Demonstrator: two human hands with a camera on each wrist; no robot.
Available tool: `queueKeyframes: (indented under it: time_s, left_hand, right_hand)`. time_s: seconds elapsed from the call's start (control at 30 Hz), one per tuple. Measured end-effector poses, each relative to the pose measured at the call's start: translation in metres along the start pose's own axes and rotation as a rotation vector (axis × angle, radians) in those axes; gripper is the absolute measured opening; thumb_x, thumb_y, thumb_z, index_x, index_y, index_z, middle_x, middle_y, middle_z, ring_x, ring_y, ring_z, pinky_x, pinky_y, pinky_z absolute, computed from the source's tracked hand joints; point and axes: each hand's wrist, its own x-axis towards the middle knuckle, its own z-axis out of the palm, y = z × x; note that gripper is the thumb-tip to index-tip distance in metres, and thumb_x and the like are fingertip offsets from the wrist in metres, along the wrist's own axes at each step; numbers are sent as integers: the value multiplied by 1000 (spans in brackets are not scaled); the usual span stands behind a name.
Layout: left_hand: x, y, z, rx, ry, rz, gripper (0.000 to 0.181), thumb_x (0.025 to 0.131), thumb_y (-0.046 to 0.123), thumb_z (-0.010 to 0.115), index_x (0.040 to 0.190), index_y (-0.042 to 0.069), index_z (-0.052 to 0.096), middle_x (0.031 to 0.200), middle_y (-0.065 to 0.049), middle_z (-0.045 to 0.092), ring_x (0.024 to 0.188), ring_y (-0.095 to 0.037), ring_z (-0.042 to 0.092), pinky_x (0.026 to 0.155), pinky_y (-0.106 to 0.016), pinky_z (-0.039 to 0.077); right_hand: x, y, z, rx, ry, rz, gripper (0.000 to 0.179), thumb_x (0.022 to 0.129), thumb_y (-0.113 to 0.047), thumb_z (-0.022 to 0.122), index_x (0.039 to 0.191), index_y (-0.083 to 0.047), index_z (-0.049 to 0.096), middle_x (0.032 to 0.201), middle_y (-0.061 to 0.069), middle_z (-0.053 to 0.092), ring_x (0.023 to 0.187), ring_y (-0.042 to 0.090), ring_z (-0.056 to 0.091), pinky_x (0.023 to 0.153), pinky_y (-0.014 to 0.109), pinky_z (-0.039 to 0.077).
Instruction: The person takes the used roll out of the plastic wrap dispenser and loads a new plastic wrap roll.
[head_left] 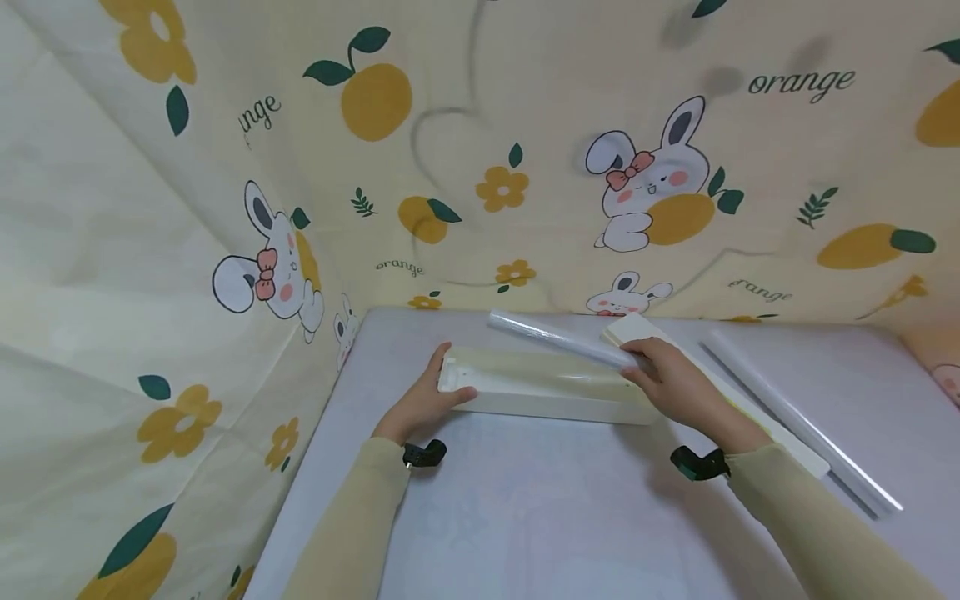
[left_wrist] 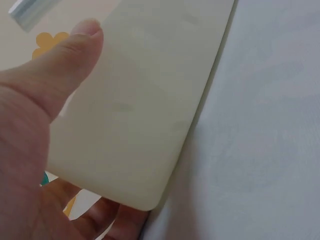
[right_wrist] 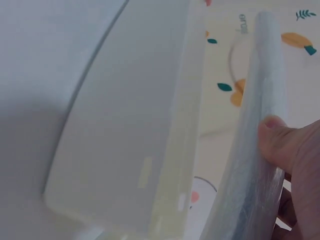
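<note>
A long white plastic box (head_left: 555, 407) lies crosswise on the table. My left hand (head_left: 423, 396) grips its left end, with the thumb along the front and the fingers around the end. The left wrist view shows the smooth cream wall of the box (left_wrist: 135, 115) between thumb and fingers. Above the box's back right part, my right hand (head_left: 678, 387) holds a shiny clear roll of cling film (head_left: 555, 333), tilted with its far end up to the left. In the right wrist view the thumb presses along the cling film roll (right_wrist: 255, 135), beside the box (right_wrist: 120, 115).
Right of the box, partly behind my right forearm, lies a long flat white piece (head_left: 780, 425). Farther right, a second long shiny roll (head_left: 817, 433) rests slantwise on the table (head_left: 525, 517). A patterned cloth (head_left: 555, 208) walls the back and left.
</note>
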Motion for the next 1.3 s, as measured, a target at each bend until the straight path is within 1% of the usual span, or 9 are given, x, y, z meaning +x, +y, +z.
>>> queueKeyframes:
  time_s: [0.13,0.33,0.57,0.8,0.9,1.0,1.13,1.2,1.3]
  left_hand:
    - [0,1,1,5,4,4,106,80,48,76,154,36,3,154,0,28,137,-25,28,109,-60,17]
    - [-1,4,1,13,0,4,106,80,50,76,154,36,2,154,0,28,138,-25,27,110,-59,17]
    - [0,3,1,14,-20,27,108,75,56,77,153,41,4,150,0,34,133,-25,34,109,-59,19]
    - [-1,3,-2,19,-12,12,112,73,50,81,153,39,3,154,-1,27,138,-28,27,108,-62,18]
    - [-1,1,-2,20,-7,4,119,66,55,83,153,40,3,155,-1,26,138,-27,28,109,-61,18]
    - [0,-1,-2,21,0,-1,125,60,62,84,153,41,3,155,-2,26,136,-27,31,109,-59,20]
    - [0,-3,-1,33,8,3,128,59,63,83,153,40,0,157,-4,23,138,-27,29,109,-59,20]
    - [0,-3,-1,42,10,11,128,60,62,83,154,38,-1,158,-6,21,140,-28,26,109,-59,18]
    - [0,-4,-1,46,6,23,126,62,60,84,154,36,0,158,-5,22,140,-27,25,110,-58,18]
  right_hand:
    - [-16,5,-4,-5,-7,39,46,96,-29,62,130,0,52,124,19,55,115,36,49,98,57,37]
    - [-36,15,-5,-15,18,29,43,95,-26,64,128,1,54,124,20,55,116,37,49,97,58,36]
    - [-59,25,-2,4,7,34,44,94,-32,64,126,-4,55,124,16,56,118,35,48,96,56,36]
    - [-77,29,0,16,-46,43,42,93,-31,66,127,-7,56,127,13,56,122,34,46,95,55,37]
    - [-84,30,3,12,-60,31,43,93,-31,66,128,-10,57,128,9,57,122,32,48,95,51,38]
    - [-90,32,9,2,-64,11,41,92,-35,66,127,-15,59,126,1,59,120,26,50,96,33,40]
    - [-95,35,18,25,-56,-28,34,90,-30,70,122,-20,61,120,-6,60,115,19,52,91,15,37]
    - [-96,36,22,33,-48,-54,33,89,-27,71,119,-20,63,117,-8,61,112,17,54,90,16,39]
    - [-98,36,25,24,-46,-87,32,87,-24,73,117,-17,64,115,-9,62,109,16,56,90,25,44]
